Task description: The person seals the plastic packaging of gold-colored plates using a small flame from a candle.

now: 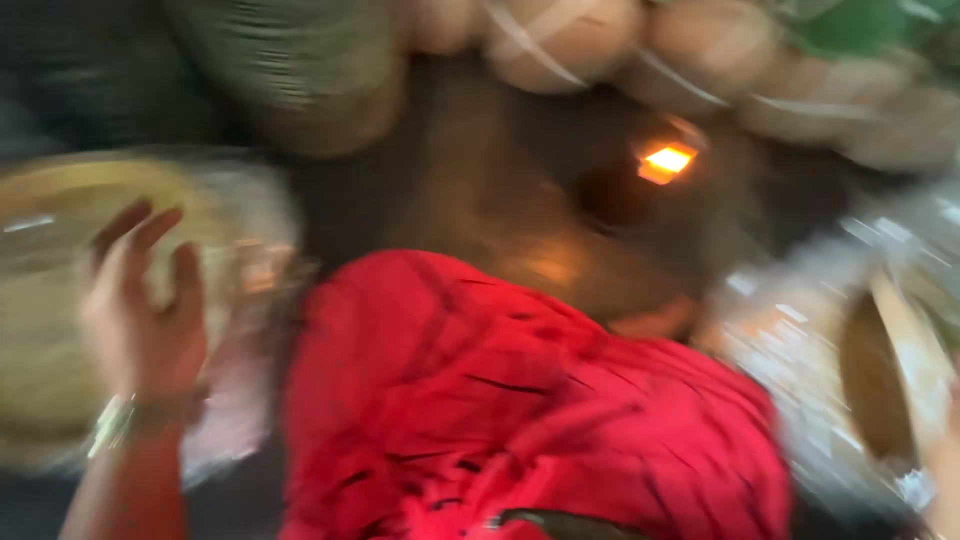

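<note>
Frame is badly motion-blurred, so much is a guess at shape only. Left hand is up at the left edge, fingers spread & slightly curled, palm open, nothing clamped in it. It sits against or just in front of a wide, shallow yellowish round tray w/ a clear plastic-looking cover; can't tell if fingertips actually touch it. A pale band (bracelet or watch, too smeared to say) rings the wrist. Hand looks raised flat as if steadying the tray's rim, judging by the open palm facing it.

Right hand: only a sliver of skin at the bottom right corner, grip can't be told. Just beside it is a shiny crinkled wrap around something brown and pale.

Centre low: bright red cloth, between the two sides & blocking the view below. Behind it a dark brown surface w/ a small orange glow. Along the top edge, tan rounded bundles w/ pale straps.
</note>
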